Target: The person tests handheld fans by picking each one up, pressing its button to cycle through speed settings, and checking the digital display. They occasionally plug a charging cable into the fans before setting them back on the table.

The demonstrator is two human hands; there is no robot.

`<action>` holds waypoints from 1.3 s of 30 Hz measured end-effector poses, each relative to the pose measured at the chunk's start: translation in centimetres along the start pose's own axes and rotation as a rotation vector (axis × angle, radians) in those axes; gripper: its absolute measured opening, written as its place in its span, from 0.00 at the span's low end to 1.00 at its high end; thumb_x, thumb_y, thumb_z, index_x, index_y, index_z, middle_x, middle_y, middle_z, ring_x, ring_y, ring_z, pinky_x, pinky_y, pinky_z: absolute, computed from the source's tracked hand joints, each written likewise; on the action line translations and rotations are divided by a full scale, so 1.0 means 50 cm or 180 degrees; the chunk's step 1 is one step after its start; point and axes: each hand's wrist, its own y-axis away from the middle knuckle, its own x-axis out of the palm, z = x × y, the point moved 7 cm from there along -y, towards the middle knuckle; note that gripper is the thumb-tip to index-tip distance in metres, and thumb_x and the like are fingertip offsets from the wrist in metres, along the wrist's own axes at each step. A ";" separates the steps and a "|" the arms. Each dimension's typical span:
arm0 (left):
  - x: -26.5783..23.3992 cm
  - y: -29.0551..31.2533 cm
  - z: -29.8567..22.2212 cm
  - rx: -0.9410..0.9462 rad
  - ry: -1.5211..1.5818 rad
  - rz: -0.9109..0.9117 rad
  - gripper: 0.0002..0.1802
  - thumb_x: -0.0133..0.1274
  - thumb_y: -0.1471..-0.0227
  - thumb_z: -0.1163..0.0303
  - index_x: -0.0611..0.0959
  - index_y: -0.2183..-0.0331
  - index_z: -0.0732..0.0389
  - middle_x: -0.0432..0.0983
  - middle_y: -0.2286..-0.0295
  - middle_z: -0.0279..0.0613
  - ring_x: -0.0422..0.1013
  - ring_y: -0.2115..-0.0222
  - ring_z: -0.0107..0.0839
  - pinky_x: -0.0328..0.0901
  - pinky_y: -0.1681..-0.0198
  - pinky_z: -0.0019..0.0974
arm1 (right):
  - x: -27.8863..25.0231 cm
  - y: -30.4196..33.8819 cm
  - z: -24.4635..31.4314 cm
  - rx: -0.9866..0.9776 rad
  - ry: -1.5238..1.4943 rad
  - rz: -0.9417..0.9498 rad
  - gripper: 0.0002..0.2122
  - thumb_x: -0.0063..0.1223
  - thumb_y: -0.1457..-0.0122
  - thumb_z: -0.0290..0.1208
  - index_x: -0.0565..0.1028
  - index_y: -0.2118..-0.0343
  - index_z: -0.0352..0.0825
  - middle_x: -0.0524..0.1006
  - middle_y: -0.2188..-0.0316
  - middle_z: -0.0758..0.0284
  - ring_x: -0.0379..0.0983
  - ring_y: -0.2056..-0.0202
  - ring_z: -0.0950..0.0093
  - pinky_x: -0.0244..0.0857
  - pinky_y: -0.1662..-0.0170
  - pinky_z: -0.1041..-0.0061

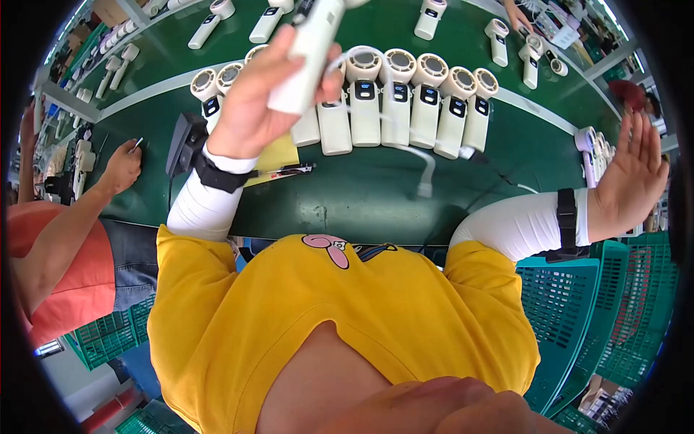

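While the left hand (253, 101) grips a white fan (309, 61) and the right hand (623, 188) has open fingers (637, 136), don't let the white cord (429, 172) catch.

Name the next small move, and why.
Perhaps bring the right hand in to gather the white cable: it dangles before the row of fans, that hand looks empty, and the left hand grips a white handheld device.
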 end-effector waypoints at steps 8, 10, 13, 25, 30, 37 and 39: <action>0.014 -0.031 -0.135 0.1080 0.2336 -0.0286 0.24 0.43 0.50 0.64 0.59 0.52 0.62 0.64 0.67 0.49 0.65 0.73 0.34 0.61 0.62 0.40 | 0.041 0.036 -0.006 -0.0307 0.1218 -0.0031 0.15 0.34 0.44 0.33 0.70 0.66 0.25 0.71 0.66 0.57 0.68 0.66 0.69 0.61 0.57 0.74; 0.049 -0.035 -0.147 0.1338 0.1144 -0.0047 0.21 0.42 0.50 0.67 0.61 0.55 0.64 0.65 0.68 0.49 0.65 0.73 0.33 0.62 0.66 0.39 | 0.171 0.089 -0.021 -0.0269 0.1881 0.1631 0.11 0.39 0.47 0.29 0.71 0.69 0.27 0.73 0.72 0.62 0.69 0.70 0.73 0.61 0.63 0.78; 0.083 -0.026 -0.143 0.1423 0.0404 0.0050 0.20 0.42 0.50 0.68 0.62 0.56 0.65 0.65 0.69 0.49 0.65 0.74 0.33 0.63 0.69 0.38 | 0.315 0.211 -0.076 0.0218 0.1379 0.4176 0.07 0.42 0.50 0.24 0.71 0.69 0.31 0.72 0.72 0.64 0.68 0.72 0.71 0.61 0.65 0.77; 0.050 -0.008 -0.172 0.1995 -0.0078 0.0234 0.20 0.42 0.51 0.71 0.59 0.55 0.64 0.66 0.69 0.48 0.67 0.73 0.35 0.66 0.72 0.36 | 0.478 0.582 -0.243 -0.1443 0.1537 0.5230 0.06 0.47 0.57 0.26 0.68 0.73 0.34 0.70 0.67 0.65 0.65 0.66 0.69 0.59 0.64 0.73; 0.080 -0.010 -0.141 0.1618 -0.0553 0.0272 0.17 0.40 0.49 0.70 0.62 0.58 0.67 0.65 0.68 0.47 0.66 0.72 0.31 0.66 0.71 0.35 | 0.472 0.485 -0.218 -0.0846 0.1307 0.5271 0.04 0.44 0.52 0.27 0.65 0.75 0.34 0.69 0.71 0.66 0.64 0.72 0.70 0.58 0.72 0.76; 0.057 -0.002 -0.066 0.0773 -0.0541 -0.0675 0.12 0.44 0.52 0.74 0.62 0.65 0.65 0.66 0.68 0.44 0.68 0.71 0.27 0.65 0.67 0.28 | 0.367 0.202 -0.185 0.1545 0.0384 0.2527 0.06 0.39 0.44 0.29 0.66 0.67 0.33 0.62 0.85 0.74 0.57 0.83 0.85 0.52 0.81 0.86; 0.067 -0.014 -0.047 0.0708 -0.0406 -0.0749 0.12 0.44 0.51 0.73 0.61 0.65 0.65 0.67 0.69 0.43 0.68 0.71 0.27 0.64 0.66 0.27 | 0.364 0.199 -0.191 0.1544 -0.0459 0.2151 0.06 0.40 0.45 0.27 0.66 0.67 0.32 0.64 0.85 0.73 0.59 0.82 0.85 0.54 0.80 0.86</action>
